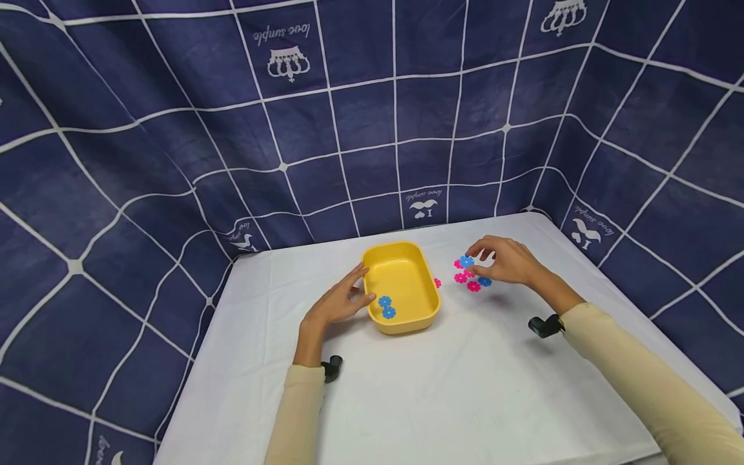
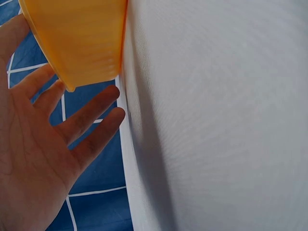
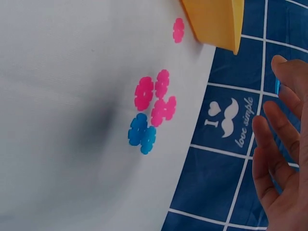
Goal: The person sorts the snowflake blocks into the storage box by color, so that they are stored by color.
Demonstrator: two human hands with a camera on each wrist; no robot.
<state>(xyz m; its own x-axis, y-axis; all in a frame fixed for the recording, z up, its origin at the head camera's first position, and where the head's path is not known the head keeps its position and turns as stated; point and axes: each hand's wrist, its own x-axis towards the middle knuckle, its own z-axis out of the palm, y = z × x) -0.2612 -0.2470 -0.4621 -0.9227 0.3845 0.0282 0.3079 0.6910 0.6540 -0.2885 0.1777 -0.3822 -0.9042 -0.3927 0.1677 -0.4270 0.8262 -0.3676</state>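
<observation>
The left hand (image 1: pixel 337 303) lies with its fingers straight against the left wall of the yellow tray (image 1: pixel 407 321), steadying it and gripping nothing; in the left wrist view the palm is spread, the fingertips (image 2: pixel 109 94) just below the tray's corner. The right hand (image 1: pixel 504 259) hovers at about two o'clock from the tray, thumb and forefinger pinching a blue flower disc (image 1: pixel 466 261) lifted just above the loose cluster; the right wrist view shows only a sliver of blue at the fingertips (image 3: pixel 280 61), so the pinch is read mainly from the head view.

Under that hand lie the pink flower discs (image 1: pixel 465 279) and one blue disc on the cloth (image 1: pixel 485 281), touching or overlapping one another; a single pink disc (image 1: pixel 437 283) sits just beside the tray's right wall at three o'clock. Two blue discs in the tray (image 1: pixel 386 307) rest at its seven o'clock corner.

By the look of it, blue discs are being sorted into the tray, and the step in hand is the pick; the next move calls for carrying the pinched disc leftward over the rim and letting go above the floor, the left hand bracing the tray.

All stands on a white tablecloth (image 1: pixel 465 400), with a navy checked backdrop (image 1: pixel 174 129) from nine round to three o'clock.
</observation>
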